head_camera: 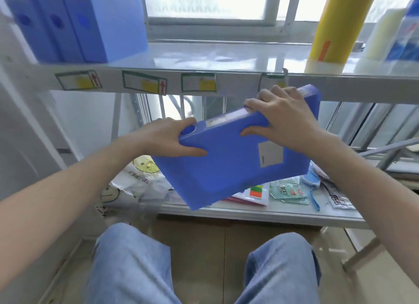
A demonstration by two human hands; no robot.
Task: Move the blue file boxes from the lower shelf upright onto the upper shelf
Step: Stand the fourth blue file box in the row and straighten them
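Box point(226, 165), smooth blue plastic, w/ both hands.

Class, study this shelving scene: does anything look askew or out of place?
Only the blue file box held in the left hand and right hand is tilted; three boxes already stand upright on the upper shelf. The lower shelf holds loose packets.

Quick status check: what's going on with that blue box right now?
Left hand and right hand both gripping blue file box, tilted, below upper shelf. Three boxes already upright there. Shelf edge directly above.
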